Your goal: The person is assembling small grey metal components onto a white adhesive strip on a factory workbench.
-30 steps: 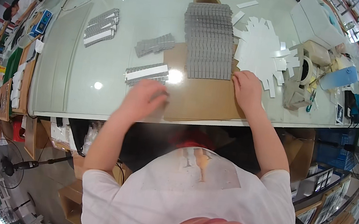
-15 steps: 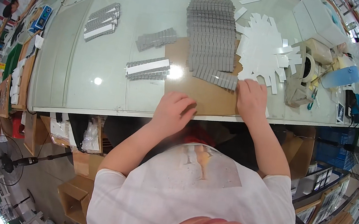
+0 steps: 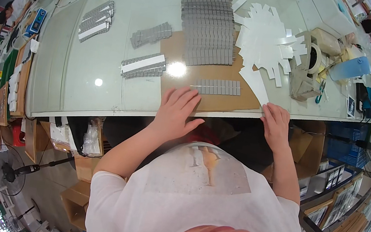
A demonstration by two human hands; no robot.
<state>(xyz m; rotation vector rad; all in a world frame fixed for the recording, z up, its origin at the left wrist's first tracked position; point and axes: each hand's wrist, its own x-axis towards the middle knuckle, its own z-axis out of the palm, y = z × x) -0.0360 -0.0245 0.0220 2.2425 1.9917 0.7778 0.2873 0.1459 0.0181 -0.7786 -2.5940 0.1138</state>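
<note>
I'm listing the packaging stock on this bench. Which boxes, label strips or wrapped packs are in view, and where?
White strips: fanned pile, far right of the brown sheet.
Grey strip: short row on brown sheet, beyond the hands.
Cardboard boxes: brown, on the floor, lower left.

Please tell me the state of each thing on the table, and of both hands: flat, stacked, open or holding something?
Left hand: open, flat on the brown board, holding nothing.
Right hand: open, at the board's near edge.
Brown board: flat on the table.
Grey strip: lying flat on the board.
Grey stack: piled in rows.
White strips: loose, scattered.
Tape roll: upright in its holder.
</note>
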